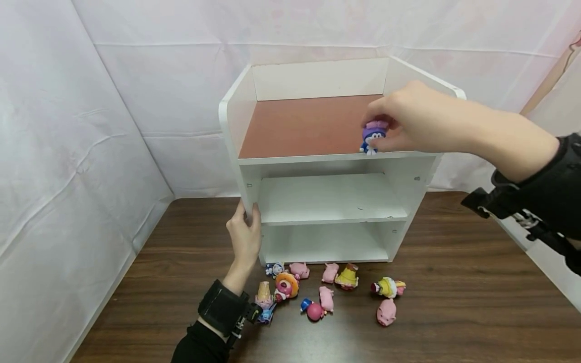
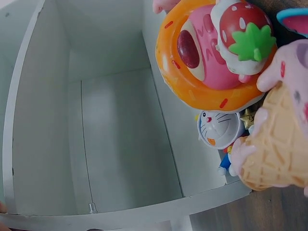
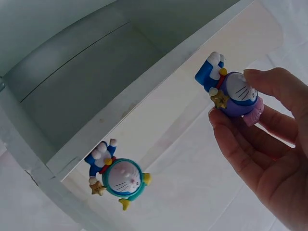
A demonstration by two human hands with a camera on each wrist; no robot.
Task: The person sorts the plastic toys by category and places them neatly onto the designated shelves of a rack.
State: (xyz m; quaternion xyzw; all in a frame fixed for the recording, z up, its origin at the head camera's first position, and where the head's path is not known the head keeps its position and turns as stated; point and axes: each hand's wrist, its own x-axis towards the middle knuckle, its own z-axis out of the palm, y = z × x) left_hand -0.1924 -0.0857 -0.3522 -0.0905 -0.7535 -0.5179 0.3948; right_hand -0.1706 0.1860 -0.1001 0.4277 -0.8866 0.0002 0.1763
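My right hand (image 1: 408, 118) pinches a blue cat figurine with a purple hood (image 1: 374, 137) between thumb and fingers. The figurine is upright at the front edge of the shelf unit's brown top (image 1: 308, 126); whether its feet touch there I cannot tell. In the right wrist view, a second cat figurine with a teal hood (image 3: 122, 178) stands on that top near its end; the head view does not show it. My left hand (image 1: 245, 234) grips the front edge of the white shelf unit's left side panel (image 1: 237, 106), thumb on the inner side.
Several toys lie on the wooden table before the unit: a doughnut-ringed pink bear (image 1: 286, 287), an ice-cream-cone figure (image 1: 265, 295), pink pigs (image 1: 326, 298), a yellow-dressed figure (image 1: 347, 277) and a yellow-and-white figure (image 1: 388, 287). Below the top are a middle shelf (image 1: 327, 196) and a bottom shelf (image 1: 322, 242).
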